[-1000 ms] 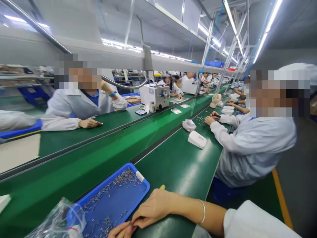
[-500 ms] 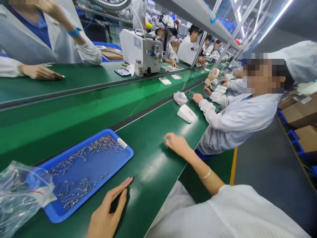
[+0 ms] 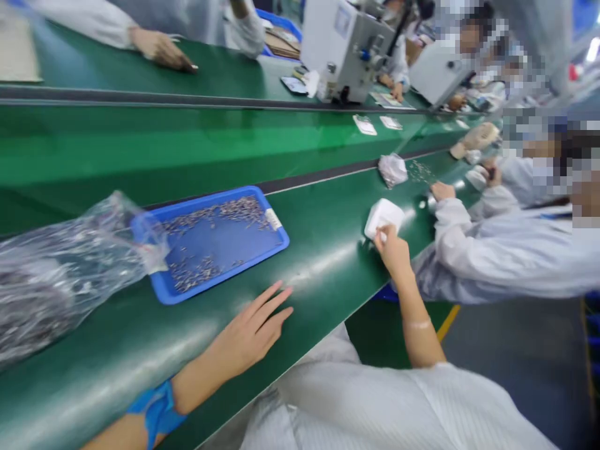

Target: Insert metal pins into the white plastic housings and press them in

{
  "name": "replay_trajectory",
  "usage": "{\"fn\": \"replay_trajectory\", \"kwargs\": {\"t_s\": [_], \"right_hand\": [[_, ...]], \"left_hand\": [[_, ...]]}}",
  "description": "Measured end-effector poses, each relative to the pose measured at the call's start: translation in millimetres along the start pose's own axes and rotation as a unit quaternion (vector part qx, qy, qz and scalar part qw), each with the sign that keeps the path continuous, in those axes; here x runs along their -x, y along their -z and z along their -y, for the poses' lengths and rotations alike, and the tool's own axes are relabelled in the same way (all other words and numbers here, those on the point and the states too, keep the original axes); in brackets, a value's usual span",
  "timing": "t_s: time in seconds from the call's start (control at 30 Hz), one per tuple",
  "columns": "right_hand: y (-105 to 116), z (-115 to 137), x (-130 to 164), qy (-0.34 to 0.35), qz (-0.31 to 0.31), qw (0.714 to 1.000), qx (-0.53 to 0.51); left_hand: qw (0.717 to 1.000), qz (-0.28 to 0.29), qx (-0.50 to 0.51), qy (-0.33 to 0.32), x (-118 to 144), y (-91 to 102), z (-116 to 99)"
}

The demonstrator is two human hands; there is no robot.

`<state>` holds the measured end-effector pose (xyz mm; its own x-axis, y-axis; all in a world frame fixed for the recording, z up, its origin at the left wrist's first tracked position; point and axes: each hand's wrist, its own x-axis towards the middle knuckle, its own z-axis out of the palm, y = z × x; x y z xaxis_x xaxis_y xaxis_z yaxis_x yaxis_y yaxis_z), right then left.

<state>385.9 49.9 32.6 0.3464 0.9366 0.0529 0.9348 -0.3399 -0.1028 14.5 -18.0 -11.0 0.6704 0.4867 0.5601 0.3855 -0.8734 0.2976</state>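
Note:
My left hand (image 3: pixel 255 325) lies palm down over the green bench, fingers stretched out and holding nothing. To its upper left is a shallow blue tray (image 3: pixel 220 278) with many small metal pins (image 3: pixel 239 212) scattered along its sides. My right hand (image 3: pixel 394 251) reaches forward, thumb and fingers closed at the near edge of a white, rounded-square plastic piece (image 3: pixel 385 212). The fingertips partly cover that edge, and blur hides the exact grip. A clear plastic bag (image 3: pixel 70 269) of small metal parts overlaps the tray's left end.
A small wrapped bag (image 3: pixel 392 170) lies beyond the white piece, beside scattered tiny parts (image 3: pixel 419 170). A co-worker's hand (image 3: pixel 443 190) rests close by on the right. Across the green belt (image 3: pixel 187 140) stand a white machine (image 3: pixel 349 50) and another person's hand (image 3: pixel 164 50).
My right hand has moved forward from the bare bench to the white piece. The fingers of my left hand have spread and flattened. The view has swung, showing more of the bag at left.

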Motion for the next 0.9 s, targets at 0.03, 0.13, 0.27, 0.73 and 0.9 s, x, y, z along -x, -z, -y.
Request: {"fn": "replay_trajectory", "kwargs": {"t_s": [0.03, 0.13, 0.27, 0.73, 0.9], "right_hand": [[-2.1, 15.0, 18.6, 0.025, 0.013, 0.999, -0.02], [-2.2, 63.7, 76.8, 0.117, 0.091, 0.983, -0.109], [13.3, 126.6, 129.0, 0.243, 0.306, 0.867, -0.309], [23.6, 156.4, 128.1, 0.356, 0.209, 0.905, -0.104], [13.9, 162.8, 132.7, 0.382, 0.127, 0.914, -0.055]], "left_hand": [[1.0, 0.008, -0.021, 0.007, -2.2, -1.7, -2.0], [0.993, 0.044, -0.083, 0.078, -6.7, -8.1, -3.4], [0.978, 0.089, -0.046, 0.183, -1.8, -8.6, 1.2], [0.947, 0.171, 0.068, 0.264, -9.5, 19.9, 4.1], [0.953, 0.147, 0.059, 0.256, -8.3, 15.7, 5.0]]}}
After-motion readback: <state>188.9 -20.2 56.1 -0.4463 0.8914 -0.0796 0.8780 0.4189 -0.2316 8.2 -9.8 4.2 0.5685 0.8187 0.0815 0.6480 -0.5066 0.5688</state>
